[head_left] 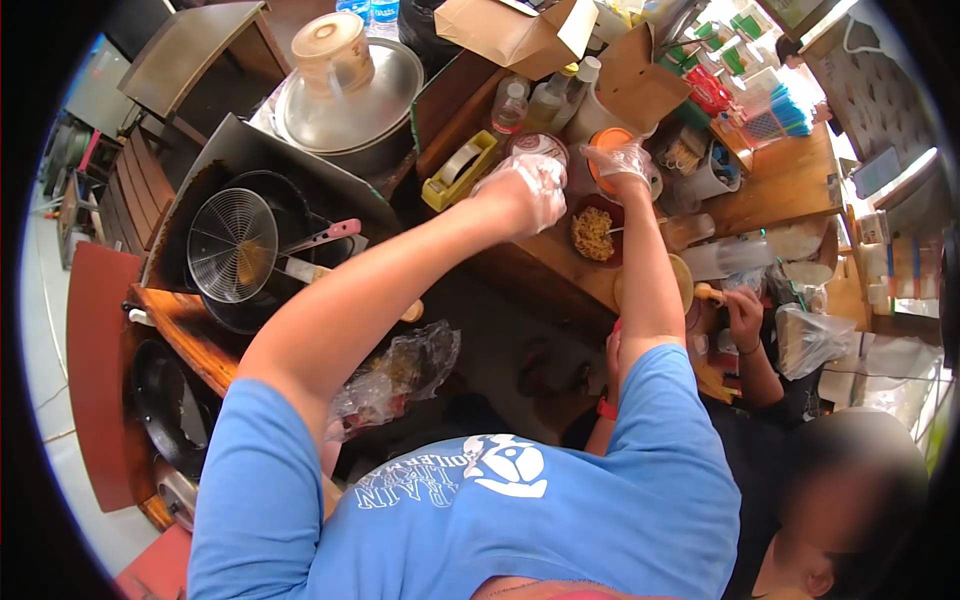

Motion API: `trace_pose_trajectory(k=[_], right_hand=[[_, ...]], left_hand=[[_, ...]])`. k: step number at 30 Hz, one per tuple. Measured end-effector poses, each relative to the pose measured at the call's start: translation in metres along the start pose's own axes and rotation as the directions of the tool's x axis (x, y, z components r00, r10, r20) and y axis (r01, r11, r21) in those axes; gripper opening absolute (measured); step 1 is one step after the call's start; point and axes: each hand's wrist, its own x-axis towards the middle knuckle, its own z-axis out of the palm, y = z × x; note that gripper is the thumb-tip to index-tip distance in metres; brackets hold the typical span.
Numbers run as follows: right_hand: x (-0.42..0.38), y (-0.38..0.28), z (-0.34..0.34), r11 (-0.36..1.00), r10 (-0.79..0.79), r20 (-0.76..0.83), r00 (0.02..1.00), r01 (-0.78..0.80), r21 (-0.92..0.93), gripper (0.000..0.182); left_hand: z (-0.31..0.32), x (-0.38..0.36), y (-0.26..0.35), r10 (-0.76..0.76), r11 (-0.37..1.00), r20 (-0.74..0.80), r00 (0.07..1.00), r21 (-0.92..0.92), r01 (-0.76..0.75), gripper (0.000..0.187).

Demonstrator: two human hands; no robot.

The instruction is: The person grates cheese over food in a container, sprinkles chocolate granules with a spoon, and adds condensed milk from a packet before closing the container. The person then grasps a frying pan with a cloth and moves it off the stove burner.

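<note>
Both my hands wear thin clear plastic gloves and reach out over the wooden counter. My left hand (530,190) is closed, its fingers curled beside a round tub with a printed lid (540,150); what lies in them, if anything, is hidden. On the right, my right hand (622,162) grips an orange-lidded jar (610,140), fingers over its rim. Just below the hands sits a dark red bowl of noodles (594,234), with a pale utensil handle sticking out of it.
Bottles (550,100) and a yellow tape dispenser (460,170) stand near my hands. At left are a wire strainer (232,245) over a dark wok and a large lidded pot (350,100). Another person's hand (742,315) holds a wooden-looking handle at right, close to my arm.
</note>
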Motion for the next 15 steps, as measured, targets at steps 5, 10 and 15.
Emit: trace_pose_trajectory(k=[5, 10, 15], right_hand=[[0.01, 0.006, 0.004, 0.997, -0.001, -0.025, 1.0, 0.003, 0.073, 0.122], [0.037, 0.02, 0.01, 0.894, -0.027, 0.046, 0.999, 0.004, 0.448, 0.098], [0.024, 0.03, -0.011, 0.667, 0.032, 0.157, 0.987, -0.138, 0.732, 0.062]], left_hand=[[0.04, 0.081, -0.013, -0.241, 0.97, 0.237, 0.941, 0.095, 0.225, 0.031], [0.101, 0.134, -0.047, -0.25, 0.966, -0.069, 0.966, -0.079, 0.245, 0.028], [0.111, 0.151, -0.042, -0.132, 0.931, -0.075, 0.988, 0.333, 0.149, 0.016]])
